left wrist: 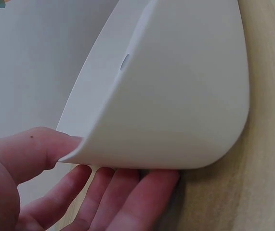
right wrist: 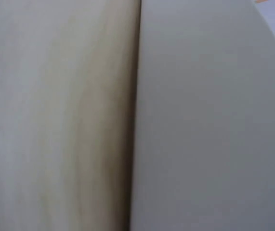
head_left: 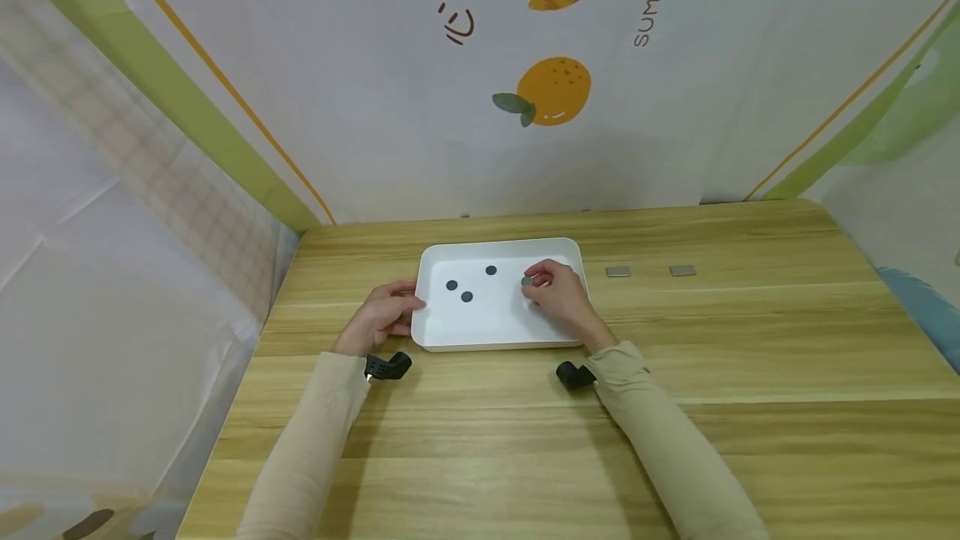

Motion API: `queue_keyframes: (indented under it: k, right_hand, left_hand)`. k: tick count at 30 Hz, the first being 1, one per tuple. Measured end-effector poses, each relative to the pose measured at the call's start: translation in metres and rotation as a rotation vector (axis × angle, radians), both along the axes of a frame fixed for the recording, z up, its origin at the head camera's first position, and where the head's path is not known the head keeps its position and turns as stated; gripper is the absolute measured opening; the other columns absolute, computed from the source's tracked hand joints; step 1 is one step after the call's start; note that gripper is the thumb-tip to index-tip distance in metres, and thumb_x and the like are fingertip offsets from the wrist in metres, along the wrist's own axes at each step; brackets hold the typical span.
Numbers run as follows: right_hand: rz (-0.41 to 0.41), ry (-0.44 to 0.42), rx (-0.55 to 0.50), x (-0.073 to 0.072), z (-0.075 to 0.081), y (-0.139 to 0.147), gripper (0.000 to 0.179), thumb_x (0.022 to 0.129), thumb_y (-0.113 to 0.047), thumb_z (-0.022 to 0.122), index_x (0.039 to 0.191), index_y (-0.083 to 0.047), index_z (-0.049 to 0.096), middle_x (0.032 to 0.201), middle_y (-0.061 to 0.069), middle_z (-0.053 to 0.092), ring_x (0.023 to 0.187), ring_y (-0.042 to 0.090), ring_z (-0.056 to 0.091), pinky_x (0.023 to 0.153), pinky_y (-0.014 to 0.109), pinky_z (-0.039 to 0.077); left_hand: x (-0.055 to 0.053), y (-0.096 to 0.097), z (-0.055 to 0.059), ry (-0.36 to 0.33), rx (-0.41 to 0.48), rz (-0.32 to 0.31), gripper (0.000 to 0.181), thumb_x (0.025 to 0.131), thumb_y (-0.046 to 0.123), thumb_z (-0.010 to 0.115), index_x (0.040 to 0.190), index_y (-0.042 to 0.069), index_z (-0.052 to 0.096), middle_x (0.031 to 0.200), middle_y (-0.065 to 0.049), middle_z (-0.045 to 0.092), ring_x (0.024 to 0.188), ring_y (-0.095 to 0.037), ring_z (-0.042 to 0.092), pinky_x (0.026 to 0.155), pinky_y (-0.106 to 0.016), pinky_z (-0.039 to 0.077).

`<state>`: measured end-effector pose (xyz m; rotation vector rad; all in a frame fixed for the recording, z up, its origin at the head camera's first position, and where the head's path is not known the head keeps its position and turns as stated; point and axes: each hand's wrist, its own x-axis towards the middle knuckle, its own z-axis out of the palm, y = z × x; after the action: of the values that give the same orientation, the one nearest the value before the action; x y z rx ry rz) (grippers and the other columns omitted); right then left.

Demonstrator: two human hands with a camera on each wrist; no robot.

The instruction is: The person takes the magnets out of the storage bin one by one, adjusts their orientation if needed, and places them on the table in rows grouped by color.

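Observation:
A shallow white rectangular tray (head_left: 487,327) lies on the wooden table. My left hand (head_left: 382,311) grips its left end; in the left wrist view the thumb hooks over the rim and the fingers lie against the outer wall (left wrist: 185,86). Over the tray's right half, my right hand (head_left: 560,297) pinches a small dark grey disc (head_left: 527,281) between thumb and fingertips. Three similar discs lie on the tray floor: a left one (head_left: 452,285), a lower one (head_left: 467,297) and an upper one (head_left: 491,270). The right wrist view holds only the tray's side (right wrist: 204,120) and tabletop, with the hand out of sight.
Right of the tray lie two small grey rectangular plates, a nearer one (head_left: 618,272) and a farther one (head_left: 682,271). Behind the table (head_left: 480,440) hangs a white printed cloth (head_left: 375,107). More cloth (head_left: 112,273) hangs along the left side.

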<state>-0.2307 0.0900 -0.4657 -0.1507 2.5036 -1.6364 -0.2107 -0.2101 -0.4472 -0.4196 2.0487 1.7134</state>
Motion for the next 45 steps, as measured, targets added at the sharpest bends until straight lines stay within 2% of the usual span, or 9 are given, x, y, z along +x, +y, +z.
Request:
queue_keyframes:
  k: [7, 19, 28, 34, 38, 45]
  right_hand:
    - [0.021, 0.026, -0.008, 0.001, 0.004, 0.003, 0.027, 0.081, -0.005, 0.069, 0.107, -0.001, 0.063, 0.088, 0.012, 0.066, 0.067, 0.012, 0.059, 0.064, 0.022, 0.052]
    - [0.016, 0.062, 0.013, 0.006, 0.016, 0.009, 0.027, 0.083, -0.008, 0.071, 0.107, -0.001, 0.062, 0.090, 0.014, 0.067, 0.063, 0.010, 0.057, 0.058, 0.020, 0.047]
    - [0.009, 0.089, 0.032, 0.013, 0.026, 0.016, 0.026, 0.084, -0.012, 0.071, 0.107, -0.004, 0.063, 0.097, 0.014, 0.067, 0.079, 0.020, 0.058, 0.066, 0.023, 0.047]
    - [0.004, 0.113, 0.037, 0.016, 0.029, 0.020, 0.026, 0.084, -0.013, 0.072, 0.107, -0.005, 0.063, 0.097, 0.013, 0.066, 0.080, 0.021, 0.057, 0.066, 0.023, 0.047]
    - [-0.005, 0.139, 0.048, 0.017, 0.029, 0.024, 0.025, 0.083, -0.015, 0.073, 0.105, -0.006, 0.064, 0.095, 0.010, 0.064, 0.077, 0.020, 0.055, 0.065, 0.024, 0.046]
    - [-0.023, 0.162, 0.044, 0.019, 0.030, 0.032, 0.024, 0.083, -0.018, 0.073, 0.103, -0.007, 0.066, 0.091, 0.007, 0.060, 0.075, 0.020, 0.054, 0.058, 0.023, 0.044]
  left_hand:
    - [0.000, 0.000, -0.001, 0.003, 0.007, 0.002, 0.057, 0.090, 0.005, 0.059, 0.144, 0.006, 0.040, 0.135, -0.017, 0.052, 0.078, -0.012, 0.065, 0.063, -0.028, 0.059]
    - [0.000, 0.000, -0.001, 0.010, 0.019, 0.003, 0.058, 0.090, 0.004, 0.059, 0.145, 0.005, 0.040, 0.131, -0.015, 0.053, 0.078, -0.013, 0.065, 0.063, -0.028, 0.059]
    - [-0.001, 0.000, -0.003, 0.009, 0.007, 0.003, 0.058, 0.090, 0.005, 0.059, 0.145, 0.005, 0.040, 0.132, -0.016, 0.053, 0.079, -0.012, 0.065, 0.064, -0.028, 0.059]
    - [-0.001, 0.002, 0.001, 0.004, -0.002, 0.003, 0.058, 0.091, 0.005, 0.059, 0.145, 0.004, 0.038, 0.136, -0.018, 0.050, 0.079, -0.011, 0.063, 0.062, -0.027, 0.058]
    - [-0.003, 0.002, -0.003, -0.001, -0.005, 0.013, 0.057, 0.091, 0.006, 0.060, 0.144, 0.004, 0.040, 0.134, -0.017, 0.051, 0.078, -0.011, 0.064, 0.061, -0.026, 0.058]
    - [-0.002, 0.002, -0.001, -0.001, -0.008, 0.008, 0.057, 0.092, 0.006, 0.059, 0.145, 0.005, 0.039, 0.134, -0.017, 0.052, 0.077, -0.011, 0.065, 0.061, -0.027, 0.059]
